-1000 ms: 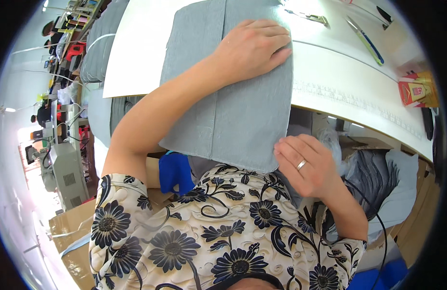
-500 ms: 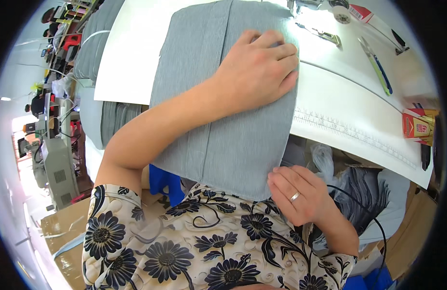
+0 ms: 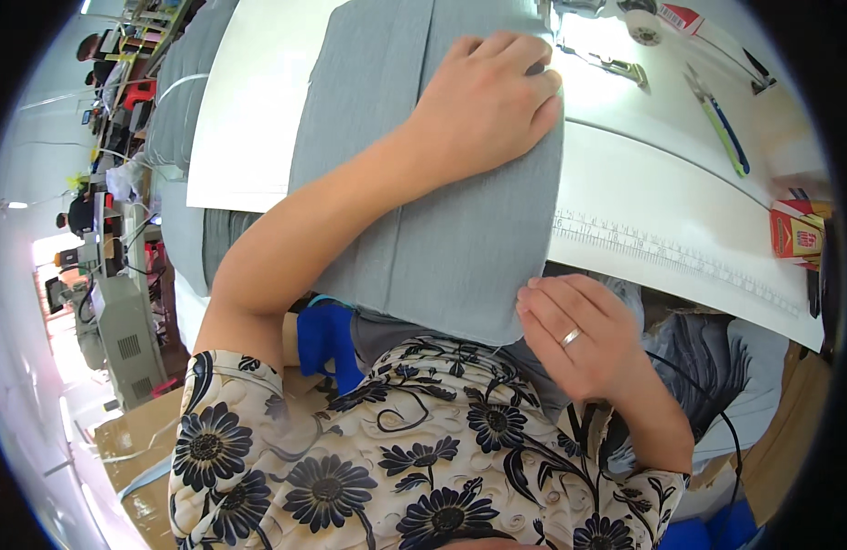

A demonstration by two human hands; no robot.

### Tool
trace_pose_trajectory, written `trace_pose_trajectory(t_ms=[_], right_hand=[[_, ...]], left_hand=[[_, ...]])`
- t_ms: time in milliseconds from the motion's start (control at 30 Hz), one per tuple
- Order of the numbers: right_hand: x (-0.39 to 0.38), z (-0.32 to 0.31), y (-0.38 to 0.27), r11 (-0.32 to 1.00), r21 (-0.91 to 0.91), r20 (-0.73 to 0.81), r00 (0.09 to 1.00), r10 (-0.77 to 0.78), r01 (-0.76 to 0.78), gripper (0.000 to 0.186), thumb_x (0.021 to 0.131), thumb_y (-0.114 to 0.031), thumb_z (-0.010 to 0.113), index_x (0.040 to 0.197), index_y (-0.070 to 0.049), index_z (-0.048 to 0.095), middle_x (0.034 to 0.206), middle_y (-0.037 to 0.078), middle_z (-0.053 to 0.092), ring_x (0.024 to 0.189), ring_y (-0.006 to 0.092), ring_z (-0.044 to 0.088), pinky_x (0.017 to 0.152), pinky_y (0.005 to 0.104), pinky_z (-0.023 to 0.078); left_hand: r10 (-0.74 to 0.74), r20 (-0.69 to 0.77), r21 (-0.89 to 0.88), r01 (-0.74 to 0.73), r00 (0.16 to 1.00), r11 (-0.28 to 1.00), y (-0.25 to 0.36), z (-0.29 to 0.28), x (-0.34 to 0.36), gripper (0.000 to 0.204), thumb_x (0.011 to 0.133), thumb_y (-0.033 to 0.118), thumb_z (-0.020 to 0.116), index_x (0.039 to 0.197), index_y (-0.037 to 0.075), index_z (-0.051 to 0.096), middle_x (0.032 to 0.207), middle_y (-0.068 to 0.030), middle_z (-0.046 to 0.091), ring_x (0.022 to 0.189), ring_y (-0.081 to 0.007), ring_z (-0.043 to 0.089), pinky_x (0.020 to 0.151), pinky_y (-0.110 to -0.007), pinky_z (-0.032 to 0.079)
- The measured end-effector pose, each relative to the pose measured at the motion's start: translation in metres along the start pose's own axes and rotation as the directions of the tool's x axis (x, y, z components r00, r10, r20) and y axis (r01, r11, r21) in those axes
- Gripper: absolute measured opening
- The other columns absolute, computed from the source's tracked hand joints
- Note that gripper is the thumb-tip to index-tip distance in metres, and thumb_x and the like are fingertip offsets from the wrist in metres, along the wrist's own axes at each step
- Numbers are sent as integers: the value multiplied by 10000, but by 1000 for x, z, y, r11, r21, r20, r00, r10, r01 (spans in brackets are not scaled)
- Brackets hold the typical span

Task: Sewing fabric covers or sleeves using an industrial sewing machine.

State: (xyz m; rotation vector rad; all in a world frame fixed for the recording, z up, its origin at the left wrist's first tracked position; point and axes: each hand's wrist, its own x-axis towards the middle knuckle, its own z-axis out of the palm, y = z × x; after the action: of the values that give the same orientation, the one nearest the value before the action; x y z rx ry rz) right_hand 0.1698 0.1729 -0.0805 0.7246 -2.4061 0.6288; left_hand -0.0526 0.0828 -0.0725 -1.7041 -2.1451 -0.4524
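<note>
A grey fabric panel (image 3: 469,247) with a lengthwise seam lies over the white sewing table, its near edge hanging toward my lap. Across its far part reaches my left hand (image 3: 487,96), palm down, fingers apart and slightly bent on the cloth. Just beyond those fingertips, at the panel's right edge, is the lit metal work area of a sewing machine (image 3: 579,7), cut off by the top of the view. My right hand (image 3: 584,339) pinches the panel's near right edge between thumb and fingers, close to the corner.
On the white tabletop (image 3: 616,160) lie green-and-blue thread snips (image 3: 721,128), a metal piece (image 3: 625,69) and a printed ruler scale (image 3: 661,247). A red-and-yellow box (image 3: 795,236) stands at the right. Grey fabric stacks (image 3: 180,105) sit left; more grey cloth (image 3: 698,357) lies below right.
The fabric panel has slid away from me, toward the machine. Both my hands have moved the same way with it, the right one still pinching its edge.
</note>
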Motion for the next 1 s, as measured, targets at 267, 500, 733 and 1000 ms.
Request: trace_pose_trajectory(t_ms=[267,500,733,1000], right_hand=[[4,-2,19,996,-85,-19,999,31,-32,223,645,-31,659,845,68,650,923,146,653,875,258,649,764,356,546],[0,-1,24,989,-148,-12,999,30,-31,259,650,-44,654,881,72,652,938,144,654,903,267,645,784,368,542],[21,-10,41,990,-109,73,993,95,-87,273,660,-61,618,892,80,642,974,161,647,932,279,636,812,377,531],[24,-6,48,979,-192,88,992,93,-75,324,673,-67,612,950,100,638,996,187,638,935,300,634,815,392,525]], left_hand=[[2,-45,44,0,999,999,-10,19,9,207,902,226,608,969,58,709,1125,-87,622,1065,-264,579,871,-408,458],[-74,13,-167,75,997,983,34,-10,-21,275,882,206,638,1076,13,655,1126,-148,607,1066,-341,566,931,-418,446],[-120,51,-76,124,991,989,23,-4,-13,259,872,184,641,1084,36,662,1161,-112,576,1110,-299,546,956,-427,430],[-140,66,-97,146,988,984,46,-21,-35,271,865,178,644,1108,61,661,1163,-91,573,1114,-298,547,946,-415,434]])
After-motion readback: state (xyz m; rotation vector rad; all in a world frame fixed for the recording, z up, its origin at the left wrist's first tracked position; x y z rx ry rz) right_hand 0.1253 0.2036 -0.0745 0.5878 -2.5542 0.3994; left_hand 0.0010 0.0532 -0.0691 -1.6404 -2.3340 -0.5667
